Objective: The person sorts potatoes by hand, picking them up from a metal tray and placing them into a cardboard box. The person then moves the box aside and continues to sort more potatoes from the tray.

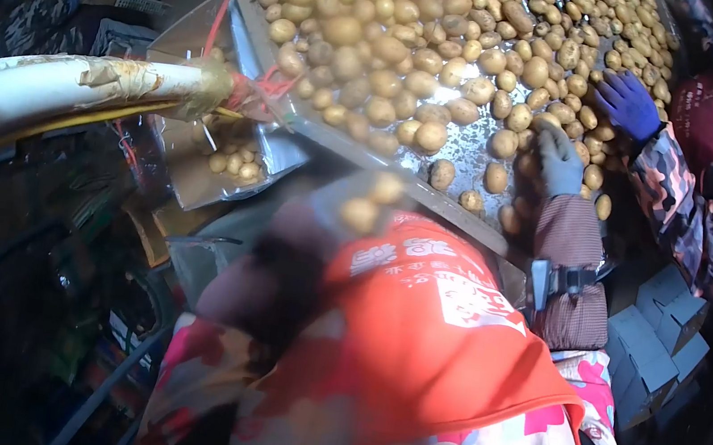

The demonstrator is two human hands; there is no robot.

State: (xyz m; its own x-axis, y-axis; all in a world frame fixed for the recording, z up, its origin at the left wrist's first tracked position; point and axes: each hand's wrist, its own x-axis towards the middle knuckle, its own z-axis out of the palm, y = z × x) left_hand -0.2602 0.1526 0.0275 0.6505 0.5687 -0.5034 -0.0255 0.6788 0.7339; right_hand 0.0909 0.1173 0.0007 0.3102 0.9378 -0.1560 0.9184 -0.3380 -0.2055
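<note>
Smeared by motion, my left hand [337,202] is near my apron at the lower edge of the metal sorting table [458,204]. Two potatoes [359,214] show in its hold; its fingers are hard to make out. My right hand [555,163], in a pale grey glove, is over the right part of the table. Its fingers are bent down around a potato [546,121], among other loose potatoes. Many potatoes [388,51] are spread across the table, thickest at the top and left.
A co-worker's purple-gloved hand [629,105] rests by the potatoes at right. A white pipe [78,82] bound with red string juts in from the left. Below it, a lined box [192,174] holds some potatoes. Cartons [651,342] stand at lower right.
</note>
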